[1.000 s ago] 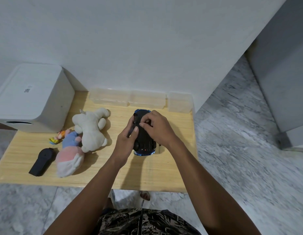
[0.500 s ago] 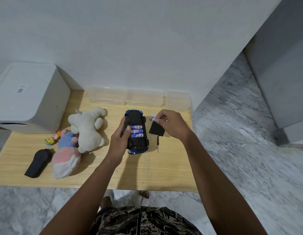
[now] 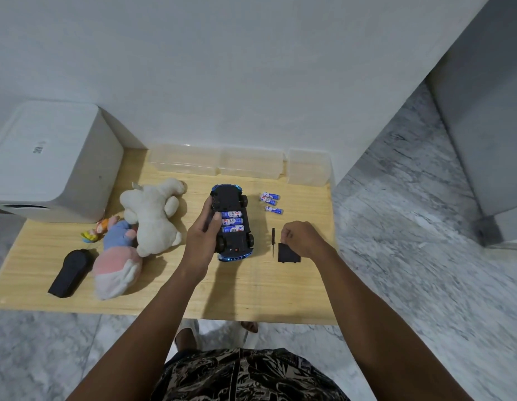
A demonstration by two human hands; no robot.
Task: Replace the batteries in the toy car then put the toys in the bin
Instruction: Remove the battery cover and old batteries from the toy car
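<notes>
A blue toy car (image 3: 232,224) lies upside down on the wooden table (image 3: 245,287), its battery bay uncovered with three blue-and-white batteries (image 3: 232,221) inside. My left hand (image 3: 204,238) grips the car's left side. My right hand (image 3: 300,237) rests on the black battery cover (image 3: 286,253), which lies flat on the table right of the car. A small black screwdriver (image 3: 273,238) lies between car and cover. Three loose batteries (image 3: 270,202) lie at the back right. A white plush (image 3: 153,213), a pink-and-blue plush (image 3: 118,258) and a small colourful toy (image 3: 96,230) lie at the left.
A white lidded bin (image 3: 53,163) stands at the table's back left. A black remote (image 3: 71,272) lies near the front left edge. Clear plastic boxes (image 3: 240,163) line the wall behind. Marble floor surrounds the table.
The battery cover came off the car. My right hand carried it to the right and set it down on the table, uncovering the batteries. My left hand stayed on the car.
</notes>
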